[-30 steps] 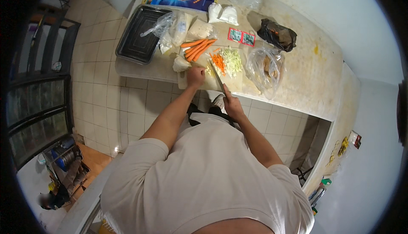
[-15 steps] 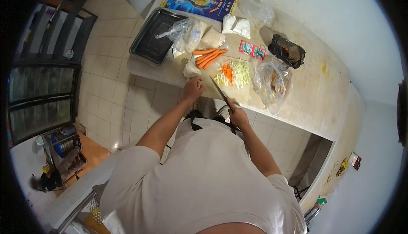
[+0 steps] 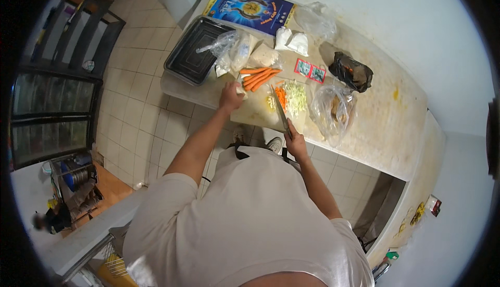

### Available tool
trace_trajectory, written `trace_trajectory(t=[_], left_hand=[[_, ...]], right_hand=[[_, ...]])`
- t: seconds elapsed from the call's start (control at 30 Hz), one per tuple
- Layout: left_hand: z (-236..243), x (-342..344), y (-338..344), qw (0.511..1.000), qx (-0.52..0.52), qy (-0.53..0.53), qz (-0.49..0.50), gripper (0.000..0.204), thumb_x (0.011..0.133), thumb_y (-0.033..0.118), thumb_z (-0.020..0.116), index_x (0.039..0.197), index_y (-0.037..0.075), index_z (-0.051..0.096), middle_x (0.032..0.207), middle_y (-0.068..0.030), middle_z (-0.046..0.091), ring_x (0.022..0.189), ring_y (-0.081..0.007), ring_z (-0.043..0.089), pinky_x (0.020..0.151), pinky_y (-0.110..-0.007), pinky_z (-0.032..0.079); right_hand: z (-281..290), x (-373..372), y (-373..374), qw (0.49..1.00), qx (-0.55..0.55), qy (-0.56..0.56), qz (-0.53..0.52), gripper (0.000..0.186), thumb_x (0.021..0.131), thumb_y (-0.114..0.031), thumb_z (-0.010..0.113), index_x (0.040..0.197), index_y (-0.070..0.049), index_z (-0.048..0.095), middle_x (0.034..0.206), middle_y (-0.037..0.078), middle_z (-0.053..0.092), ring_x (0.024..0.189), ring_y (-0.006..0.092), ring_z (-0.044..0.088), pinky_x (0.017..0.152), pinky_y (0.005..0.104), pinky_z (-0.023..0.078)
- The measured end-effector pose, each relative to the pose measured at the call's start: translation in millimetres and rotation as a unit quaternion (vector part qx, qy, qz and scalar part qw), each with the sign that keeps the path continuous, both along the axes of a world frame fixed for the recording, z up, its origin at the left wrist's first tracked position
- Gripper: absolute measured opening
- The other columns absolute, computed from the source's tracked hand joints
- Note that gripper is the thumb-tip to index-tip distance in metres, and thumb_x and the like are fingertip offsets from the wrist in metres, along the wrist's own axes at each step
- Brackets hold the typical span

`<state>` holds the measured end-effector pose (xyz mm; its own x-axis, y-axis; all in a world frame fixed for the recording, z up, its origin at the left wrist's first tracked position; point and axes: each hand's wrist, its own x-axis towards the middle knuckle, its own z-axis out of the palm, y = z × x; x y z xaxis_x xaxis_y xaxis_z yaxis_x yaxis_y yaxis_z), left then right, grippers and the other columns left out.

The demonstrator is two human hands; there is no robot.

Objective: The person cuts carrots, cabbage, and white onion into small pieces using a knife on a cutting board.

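Your right hand [image 3: 296, 145] wrapped round knife [image 3: 282, 112]; tip, clear of shreds moment ago, now by carrot shreds [image 3: 281, 96]. Your left hand [image 3: 230, 98], loose then, now pinching pale chunk [image 3: 242, 92], left on cutting board [image 3: 251, 116]: chunk likely under control. Whole carrots [image 3: 260, 78] beyond.

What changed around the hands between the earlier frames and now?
The left hand moved left and forward onto the pale chunk; whether it grips is unclear. The knife, further left half a second ago, has swung back right, beside the shredded carrot. The right hand still holds it; the whole carrots and black tray stayed put.
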<state>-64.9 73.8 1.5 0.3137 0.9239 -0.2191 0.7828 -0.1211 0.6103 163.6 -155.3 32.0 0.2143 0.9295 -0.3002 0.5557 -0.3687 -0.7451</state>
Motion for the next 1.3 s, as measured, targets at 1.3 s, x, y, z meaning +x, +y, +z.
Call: trace_trajectory(t=[1.3], left_hand=[[17, 64, 28, 0.963, 0.149, 0.149, -0.17, 0.043, 0.075, 0.023, 0.068, 0.112, 0.003, 0.058, 0.116, -0.0133, 0.054, 0.111, -0.0297, 0.051, 0.091, -0.044, 0.042]], right_hand=[[41, 7, -13, 0.984, 0.016, 0.002, -0.178, 0.056, 0.086, -0.008, 0.059, 0.139, -0.013, 0.041, 0.113, 0.024, 0.06, 0.104, 0.0368, 0.061, 0.087, 0.0372, 0.05]])
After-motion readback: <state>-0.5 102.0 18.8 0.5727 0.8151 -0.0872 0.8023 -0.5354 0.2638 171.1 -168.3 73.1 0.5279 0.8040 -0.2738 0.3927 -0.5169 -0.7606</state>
